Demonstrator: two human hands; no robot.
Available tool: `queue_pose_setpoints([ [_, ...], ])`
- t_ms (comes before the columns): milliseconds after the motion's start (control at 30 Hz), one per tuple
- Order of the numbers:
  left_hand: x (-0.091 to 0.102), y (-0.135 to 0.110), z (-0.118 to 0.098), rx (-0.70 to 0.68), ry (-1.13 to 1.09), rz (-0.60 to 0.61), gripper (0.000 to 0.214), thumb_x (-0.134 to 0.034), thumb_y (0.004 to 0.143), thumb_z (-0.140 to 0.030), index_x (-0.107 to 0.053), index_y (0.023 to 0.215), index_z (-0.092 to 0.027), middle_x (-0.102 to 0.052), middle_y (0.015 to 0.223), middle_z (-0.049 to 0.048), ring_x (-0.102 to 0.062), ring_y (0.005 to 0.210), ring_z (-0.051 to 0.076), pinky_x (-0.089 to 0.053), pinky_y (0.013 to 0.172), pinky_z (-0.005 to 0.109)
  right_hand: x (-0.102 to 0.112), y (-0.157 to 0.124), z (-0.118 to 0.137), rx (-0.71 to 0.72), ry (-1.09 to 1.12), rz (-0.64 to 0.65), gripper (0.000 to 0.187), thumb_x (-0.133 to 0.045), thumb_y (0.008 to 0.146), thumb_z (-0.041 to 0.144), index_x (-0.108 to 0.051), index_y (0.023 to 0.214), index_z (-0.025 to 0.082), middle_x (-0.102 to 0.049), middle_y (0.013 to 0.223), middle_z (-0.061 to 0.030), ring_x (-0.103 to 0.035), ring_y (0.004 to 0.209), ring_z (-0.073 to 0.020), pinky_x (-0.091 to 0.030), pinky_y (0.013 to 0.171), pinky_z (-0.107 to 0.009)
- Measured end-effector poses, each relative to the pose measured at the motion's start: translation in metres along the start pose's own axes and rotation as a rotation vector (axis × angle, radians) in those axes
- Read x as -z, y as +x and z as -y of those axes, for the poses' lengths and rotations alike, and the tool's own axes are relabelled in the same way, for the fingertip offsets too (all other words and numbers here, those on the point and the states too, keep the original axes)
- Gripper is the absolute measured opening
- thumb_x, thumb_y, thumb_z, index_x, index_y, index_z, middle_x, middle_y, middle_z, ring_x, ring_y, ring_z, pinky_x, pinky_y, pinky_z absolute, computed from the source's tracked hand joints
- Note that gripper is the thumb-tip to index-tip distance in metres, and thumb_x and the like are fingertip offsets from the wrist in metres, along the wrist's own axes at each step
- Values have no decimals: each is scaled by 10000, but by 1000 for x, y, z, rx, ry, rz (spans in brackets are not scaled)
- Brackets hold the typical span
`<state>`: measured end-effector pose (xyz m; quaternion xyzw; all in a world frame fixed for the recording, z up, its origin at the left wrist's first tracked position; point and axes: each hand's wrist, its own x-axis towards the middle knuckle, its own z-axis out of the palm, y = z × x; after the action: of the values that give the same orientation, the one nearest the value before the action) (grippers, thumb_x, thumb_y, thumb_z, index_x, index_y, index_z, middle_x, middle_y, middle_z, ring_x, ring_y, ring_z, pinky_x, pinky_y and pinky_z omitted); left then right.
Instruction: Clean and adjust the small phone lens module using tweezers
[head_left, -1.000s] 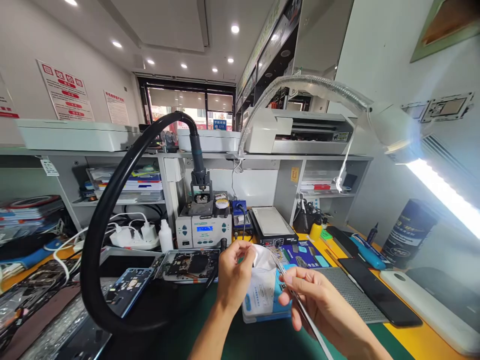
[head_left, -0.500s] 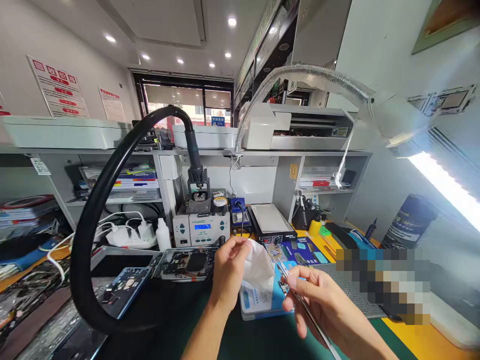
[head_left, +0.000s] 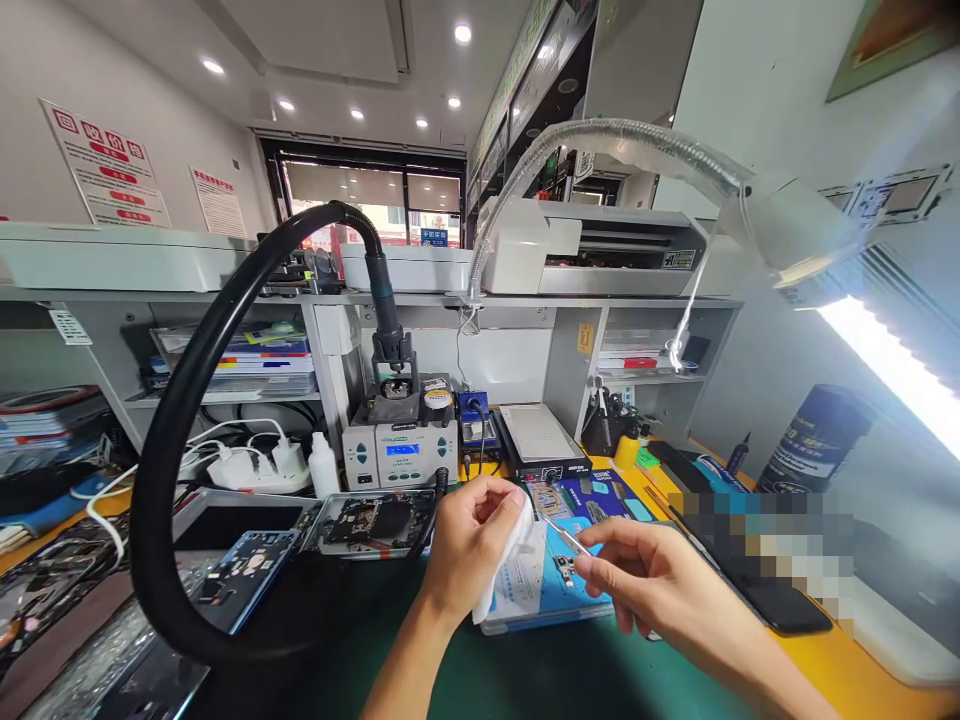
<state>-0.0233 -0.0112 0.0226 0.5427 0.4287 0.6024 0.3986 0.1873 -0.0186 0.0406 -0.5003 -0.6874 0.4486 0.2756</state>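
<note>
A white cloth or wipe (head_left: pixel 507 570) hangs folded from my left hand (head_left: pixel 466 545), pinched between thumb and fingers. My right hand (head_left: pixel 649 570) grips a pair of metal tweezers (head_left: pixel 568 541) close behind the tips, which point up and left to the edge of the cloth. Whether the tips touch the cloth I cannot tell. Under both hands lies a flat blue and white box (head_left: pixel 525 590) on the dark green mat (head_left: pixel 585 670). A small electronic part (head_left: pixel 565 569) shows on the box's top, just left of my right fingers.
A thick black hose (head_left: pixel 161 430) loops up on the left to the hot-air station (head_left: pixel 401 455). Opened phones and boards (head_left: pixel 375 522) lie on the left. A lit lamp (head_left: pixel 892 380) hangs at right, above a dark spray can (head_left: pixel 814 440). A flat heating plate (head_left: pixel 540 435) stands behind.
The cloth has gone from spread out to folded down beside my left hand. My right hand has tilted the tweezers and brought their tips left, nearer the cloth. The view has shifted slightly.
</note>
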Motion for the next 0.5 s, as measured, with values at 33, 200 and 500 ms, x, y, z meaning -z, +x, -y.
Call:
queue_pose_setpoints([
  [33,0,0,0,5,-7,15,242,-686,850,-380,-697,806,-143,-646,693,15,-530,629,122,-398,563,214,1,0,1,-2,-14,4,396,-654,884,569,-675,1011,194,-638,694,21,-567,507,-111,-366,462,-223],
  [200,0,-1,-1,29,-80,59,244,-700,843,-377,-697,789,-139,-639,705,15,-531,644,118,-398,580,210,7,0,4,6,-16,6,411,-673,863,579,-681,1002,192,-625,689,24,-572,526,-111,-353,456,-211],
  [500,2,-1,-1,71,-103,108,228,-702,836,-361,-709,778,-140,-609,671,2,-488,613,103,-367,567,217,9,2,3,6,72,156,374,-708,851,537,-688,858,164,-685,700,-5,-579,493,-96,-323,422,-190],
])
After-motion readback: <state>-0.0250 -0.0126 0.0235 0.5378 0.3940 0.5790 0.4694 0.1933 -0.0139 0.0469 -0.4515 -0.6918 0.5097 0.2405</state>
